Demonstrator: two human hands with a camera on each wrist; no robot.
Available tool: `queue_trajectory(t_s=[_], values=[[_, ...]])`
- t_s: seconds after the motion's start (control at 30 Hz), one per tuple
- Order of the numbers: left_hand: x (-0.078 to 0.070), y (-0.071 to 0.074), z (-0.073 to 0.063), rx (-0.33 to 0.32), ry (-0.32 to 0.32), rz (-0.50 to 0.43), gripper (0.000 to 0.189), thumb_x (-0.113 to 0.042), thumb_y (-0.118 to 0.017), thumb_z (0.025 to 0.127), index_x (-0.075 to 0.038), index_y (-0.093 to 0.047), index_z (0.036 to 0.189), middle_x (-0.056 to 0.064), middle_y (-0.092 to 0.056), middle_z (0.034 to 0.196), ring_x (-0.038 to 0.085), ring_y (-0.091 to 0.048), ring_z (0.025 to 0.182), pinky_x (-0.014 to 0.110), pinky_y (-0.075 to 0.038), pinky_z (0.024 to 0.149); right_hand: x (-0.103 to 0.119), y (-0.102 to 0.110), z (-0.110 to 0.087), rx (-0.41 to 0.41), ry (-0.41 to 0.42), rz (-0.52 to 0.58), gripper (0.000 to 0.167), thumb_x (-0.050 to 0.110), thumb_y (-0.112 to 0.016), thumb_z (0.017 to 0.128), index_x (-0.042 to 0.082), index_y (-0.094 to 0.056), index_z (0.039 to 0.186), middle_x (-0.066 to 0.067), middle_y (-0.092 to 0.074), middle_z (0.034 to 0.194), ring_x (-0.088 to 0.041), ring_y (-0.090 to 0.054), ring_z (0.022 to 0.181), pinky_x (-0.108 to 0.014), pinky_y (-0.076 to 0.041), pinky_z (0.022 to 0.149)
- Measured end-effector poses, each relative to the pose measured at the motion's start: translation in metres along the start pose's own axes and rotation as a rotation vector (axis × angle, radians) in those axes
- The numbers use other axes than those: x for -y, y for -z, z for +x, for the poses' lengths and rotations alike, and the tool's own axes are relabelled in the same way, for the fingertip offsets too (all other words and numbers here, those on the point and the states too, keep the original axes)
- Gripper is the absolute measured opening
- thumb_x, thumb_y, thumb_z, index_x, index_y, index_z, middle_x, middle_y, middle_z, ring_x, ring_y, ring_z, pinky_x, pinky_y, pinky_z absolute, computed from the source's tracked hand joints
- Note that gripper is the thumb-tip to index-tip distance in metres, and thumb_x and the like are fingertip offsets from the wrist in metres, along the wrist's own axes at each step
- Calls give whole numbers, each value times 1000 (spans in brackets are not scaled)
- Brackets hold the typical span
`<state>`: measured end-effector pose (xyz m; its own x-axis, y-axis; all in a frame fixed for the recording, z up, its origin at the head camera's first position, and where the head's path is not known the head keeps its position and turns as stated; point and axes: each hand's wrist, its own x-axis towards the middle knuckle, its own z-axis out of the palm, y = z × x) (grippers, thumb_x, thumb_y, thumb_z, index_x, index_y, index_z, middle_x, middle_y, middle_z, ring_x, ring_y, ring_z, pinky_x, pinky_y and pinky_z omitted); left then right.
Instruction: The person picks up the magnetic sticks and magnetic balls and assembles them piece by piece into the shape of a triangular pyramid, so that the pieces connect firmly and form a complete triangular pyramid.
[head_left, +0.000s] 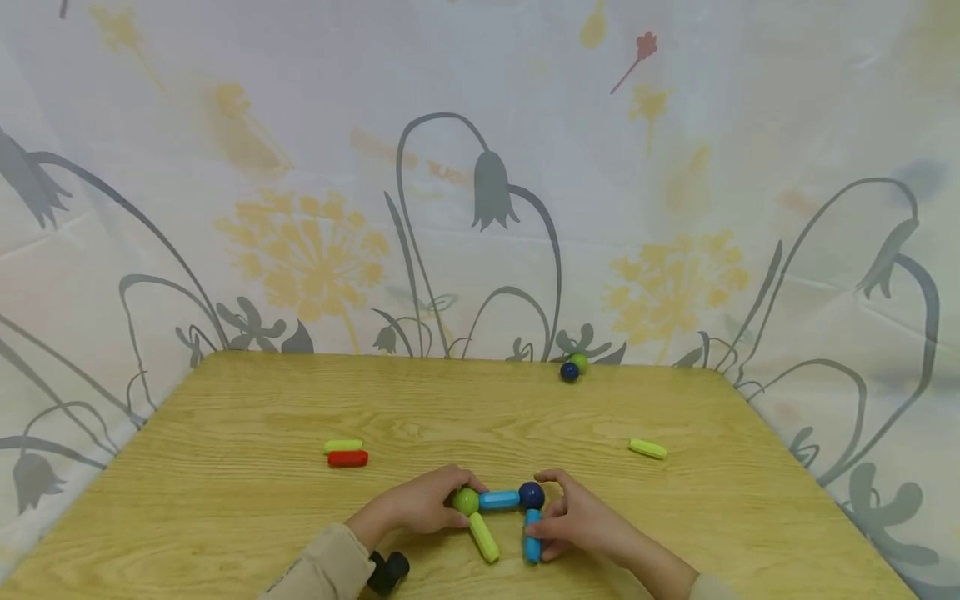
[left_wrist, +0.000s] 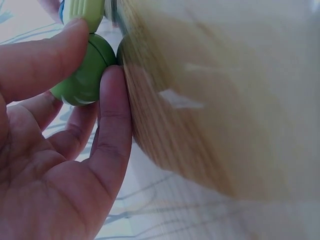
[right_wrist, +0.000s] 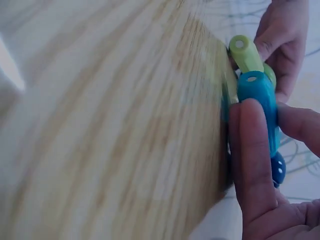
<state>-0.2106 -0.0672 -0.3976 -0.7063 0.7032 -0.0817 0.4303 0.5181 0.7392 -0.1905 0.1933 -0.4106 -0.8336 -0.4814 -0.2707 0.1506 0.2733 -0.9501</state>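
On the table, a green ball [head_left: 466, 501], a blue rod [head_left: 499, 500] and a dark blue ball [head_left: 532, 495] form a row in the head view. From the green ball a yellow-green rod [head_left: 483, 537] slants toward the near edge. A second blue rod [head_left: 533, 537] extends nearward from the dark blue ball. My left hand [head_left: 429, 500] holds the green ball between thumb and fingers; the left wrist view shows this green ball [left_wrist: 82, 75] close up. With thumb and fingers, my right hand [head_left: 588, 517] pinches the second blue rod, whose end [right_wrist: 256, 87] faces the right wrist camera.
Left of the hands lie a red rod [head_left: 348, 458] and a yellow-green rod [head_left: 343, 446], side by side. Another yellow-green rod [head_left: 647, 449] lies to the right. Near the back edge sit a dark blue ball [head_left: 569, 372] and a green ball [head_left: 580, 362]. Flower-patterned cloth [head_left: 465, 275] hangs behind.
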Motion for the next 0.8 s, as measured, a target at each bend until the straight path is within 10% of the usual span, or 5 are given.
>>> queue_trajectory(t_s=[0.5,0.8], values=[[-2,1,0,-2,16,8,30,-9,-67,86,-13,-59,114,-3,-50,103,11,-47,90,29,-41,82,1,9,1,49,-1,40,75,9,-68,85,-9,-20,141,-12,-65,83,-19,-65,65,-35,-54,63],[-2,0,-1,-4,21,1,30,-8,-67,86,-13,-59,114,-2,-50,104,11,-47,90,29,-41,82,-1,46,11,-25,107,-83,47,1,-63,85,-14,-41,124,-10,-55,90,-19,-59,78,-32,-51,69]])
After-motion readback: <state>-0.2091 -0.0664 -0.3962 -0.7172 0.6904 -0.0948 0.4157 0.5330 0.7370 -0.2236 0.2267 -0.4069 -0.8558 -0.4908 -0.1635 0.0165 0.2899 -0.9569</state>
